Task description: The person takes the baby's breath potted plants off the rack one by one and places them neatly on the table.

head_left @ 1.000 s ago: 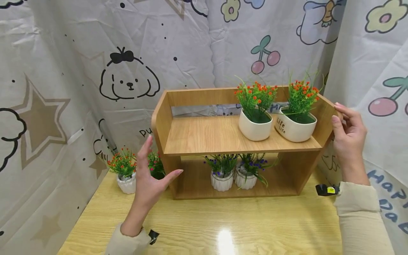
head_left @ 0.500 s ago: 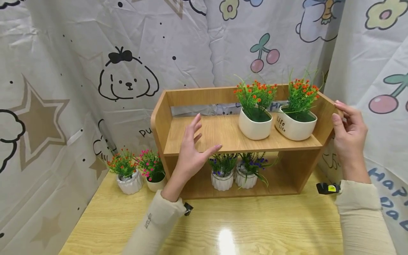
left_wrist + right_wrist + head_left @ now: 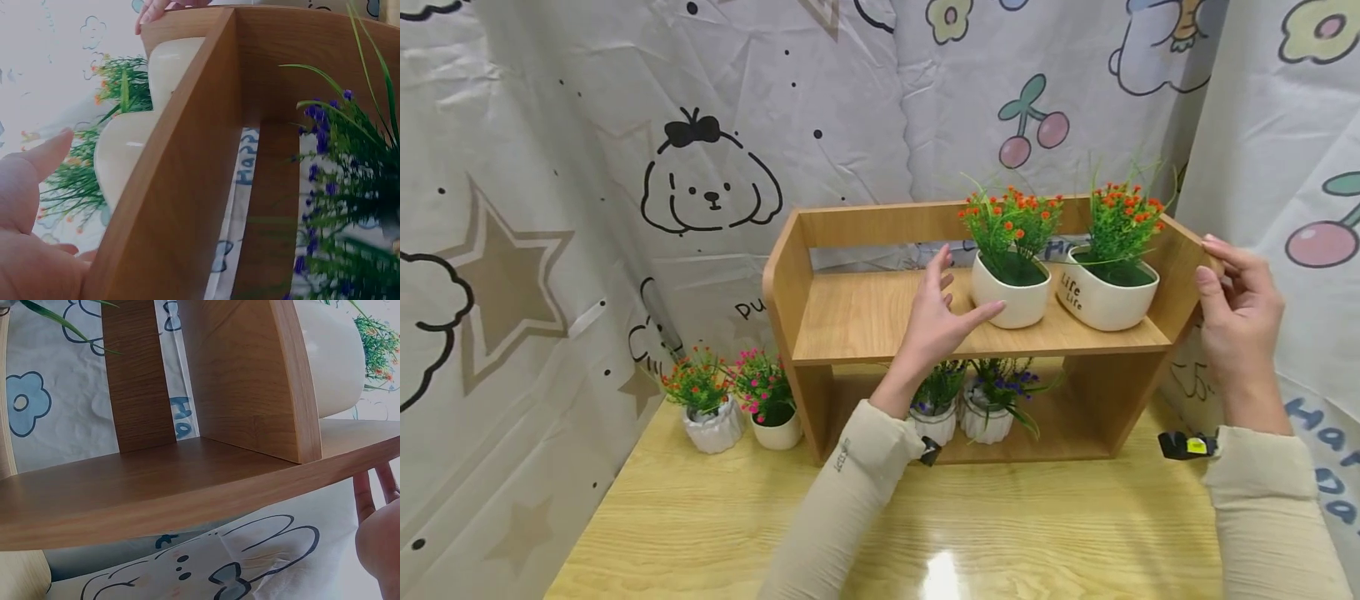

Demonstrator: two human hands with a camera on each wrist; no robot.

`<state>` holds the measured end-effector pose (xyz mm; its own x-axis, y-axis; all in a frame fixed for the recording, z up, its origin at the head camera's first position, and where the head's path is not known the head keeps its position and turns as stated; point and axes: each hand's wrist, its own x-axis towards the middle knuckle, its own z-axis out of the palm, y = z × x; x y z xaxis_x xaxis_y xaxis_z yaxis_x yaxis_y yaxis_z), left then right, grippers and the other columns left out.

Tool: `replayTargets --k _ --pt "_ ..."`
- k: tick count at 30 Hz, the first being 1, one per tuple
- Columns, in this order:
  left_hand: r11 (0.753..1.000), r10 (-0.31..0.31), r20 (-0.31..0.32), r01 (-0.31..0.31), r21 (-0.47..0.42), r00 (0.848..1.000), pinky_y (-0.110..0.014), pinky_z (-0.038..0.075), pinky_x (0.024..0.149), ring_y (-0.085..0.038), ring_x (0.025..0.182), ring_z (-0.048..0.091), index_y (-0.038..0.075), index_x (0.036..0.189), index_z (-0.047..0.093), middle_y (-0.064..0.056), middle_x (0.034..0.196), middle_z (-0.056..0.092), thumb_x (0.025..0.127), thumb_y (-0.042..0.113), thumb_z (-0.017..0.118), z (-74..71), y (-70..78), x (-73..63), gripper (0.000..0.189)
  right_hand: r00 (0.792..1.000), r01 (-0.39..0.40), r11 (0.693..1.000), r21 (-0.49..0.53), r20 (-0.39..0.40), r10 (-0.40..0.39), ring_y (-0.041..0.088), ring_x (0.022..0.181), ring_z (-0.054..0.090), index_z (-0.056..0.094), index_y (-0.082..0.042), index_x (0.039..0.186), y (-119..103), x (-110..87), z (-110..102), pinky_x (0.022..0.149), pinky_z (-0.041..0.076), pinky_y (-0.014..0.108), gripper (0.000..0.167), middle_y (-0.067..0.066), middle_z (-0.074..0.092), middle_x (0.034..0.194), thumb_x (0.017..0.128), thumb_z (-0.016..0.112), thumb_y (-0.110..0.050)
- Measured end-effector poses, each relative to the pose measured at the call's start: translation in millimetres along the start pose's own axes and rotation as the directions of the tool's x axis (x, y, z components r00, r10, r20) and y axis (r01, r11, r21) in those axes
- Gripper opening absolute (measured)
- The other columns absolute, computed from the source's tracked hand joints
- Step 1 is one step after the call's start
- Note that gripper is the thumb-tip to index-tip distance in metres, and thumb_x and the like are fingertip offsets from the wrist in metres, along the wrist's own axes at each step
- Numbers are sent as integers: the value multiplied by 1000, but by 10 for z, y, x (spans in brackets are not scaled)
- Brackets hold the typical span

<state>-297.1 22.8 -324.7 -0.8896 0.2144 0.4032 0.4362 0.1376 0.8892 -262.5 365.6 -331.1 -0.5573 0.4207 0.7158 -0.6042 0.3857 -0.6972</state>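
Note:
A two-tier wooden shelf [image 3: 857, 321] stands on the table. On its upper tier, toward the right, are a white pot with orange flowers [image 3: 1017, 302] and a second such pot lettered "Life" [image 3: 1108, 296]. My left hand [image 3: 934, 325] reaches over the upper tier, thumb and fingers spread, just left of the nearer pot; whether the thumb touches it I cannot tell. My right hand [image 3: 1243, 312] holds the front edge of the shelf's right side panel [image 3: 250, 487] between thumb and curled fingers. In the left wrist view, both upper pots [image 3: 128, 150] show beyond the wooden board.
Two ribbed white pots with purple flowers [image 3: 988, 421] sit on the lower tier, partly behind my left forearm. Left of the shelf stand a pot with orange flowers [image 3: 713, 427] and one with pink flowers [image 3: 777, 429]. Patterned cloth [image 3: 715, 275] hangs behind the table [image 3: 700, 533].
My left hand has moved right, from beside the shelf's left panel to the nearer upper pot, its fingers still spread. The right hand keeps its place on the right panel.

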Motion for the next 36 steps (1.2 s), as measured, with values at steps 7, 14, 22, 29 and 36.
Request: replayTargets --k 7,14,22,29,36 --pt "994 -96 -13 95 -62 995 -52 30 126 -29 159 22 22 168 9 -2 173 18 80 33 91 220 19 154 121 1000 2 1000 8 15 -2 11 118 60 63 -1 136 -1 5 -27 96 47 18 34 1 64 139 102 63 -6" --pt "990 -125 32 127 -63 992 -45 33 125 -26 156 30 25 168 -2 -8 172 24 80 28 92 292 -25 206 128 1000 21 999 30 9 -22 10 116 61 64 0 134 1 7 -19 95 47 18 33 2 66 138 101 63 -5" --pt "995 -93 91 96 -31 991 -43 37 123 -23 154 35 23 168 12 -3 168 33 87 31 86 261 -64 209 110 1000 14 1000 -22 13 -14 9 117 60 63 -1 136 13 11 -20 97 47 19 34 1 65 140 102 62 -7" --pt "996 -73 90 77 -41 993 -46 47 113 -25 144 47 24 164 30 0 159 45 86 28 87 241 -84 195 96 998 58 998 -1 20 -58 10 115 60 63 2 135 12 3 -14 95 47 19 34 3 65 139 102 62 -6" --pt "995 -73 73 77 -60 995 -46 49 112 -28 144 48 21 163 31 -3 162 43 86 27 88 245 -67 180 96 997 72 997 28 15 -73 10 115 61 63 3 134 15 -2 -18 92 46 19 33 5 65 138 102 63 -6"
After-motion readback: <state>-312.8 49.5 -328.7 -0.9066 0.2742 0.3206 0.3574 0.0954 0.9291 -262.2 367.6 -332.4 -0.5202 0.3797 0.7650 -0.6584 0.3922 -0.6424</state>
